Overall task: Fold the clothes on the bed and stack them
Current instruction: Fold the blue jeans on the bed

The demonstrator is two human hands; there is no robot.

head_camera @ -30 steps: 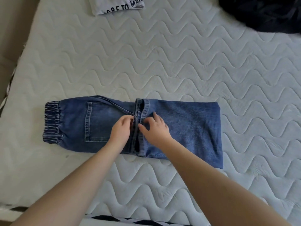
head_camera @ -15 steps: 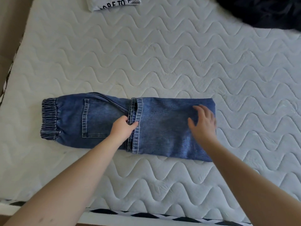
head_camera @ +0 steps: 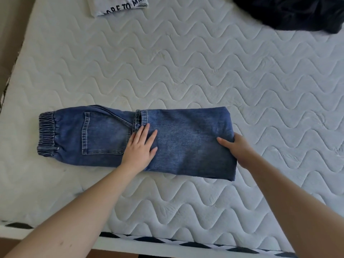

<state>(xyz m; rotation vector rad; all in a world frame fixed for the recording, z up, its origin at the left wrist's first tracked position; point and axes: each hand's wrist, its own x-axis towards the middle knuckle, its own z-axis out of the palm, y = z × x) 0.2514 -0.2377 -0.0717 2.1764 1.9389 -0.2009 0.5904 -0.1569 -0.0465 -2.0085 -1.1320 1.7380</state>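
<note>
Head view: both hands are on the jeans (head_camera: 186,142), right out in front on the near half of the bed (head_camera: 186,62).
Right hand (head_camera: 240,151): it grips the folded right end of the jeans, thumb on top of the cloth, fingers tucked under the edge and out of sight.
Left hand (head_camera: 139,148): flat and spread, palm pressing the middle of the jeans just beside the leg hems (head_camera: 140,118).
Jeans, lie: long axis runs left to right across the bed; the elastic waistband (head_camera: 47,135) points left, the fold points right, back pocket (head_camera: 106,133) facing up.
Jeans, handling: looks like thick denim, weighty and fairly stiff, in doubled layers. It should hold a crease and not slip on the quilted cover.
Where to hold: the right fold, taken through all layers, with the middle pinned as a hinge. Just my reading.
Likely step: swinging the right end over toward the waistband.
Further out: a folded white shirt (head_camera: 119,6) with lettering at the far edge, and a dark garment (head_camera: 290,12) in a heap far right, not yet folded.
</note>
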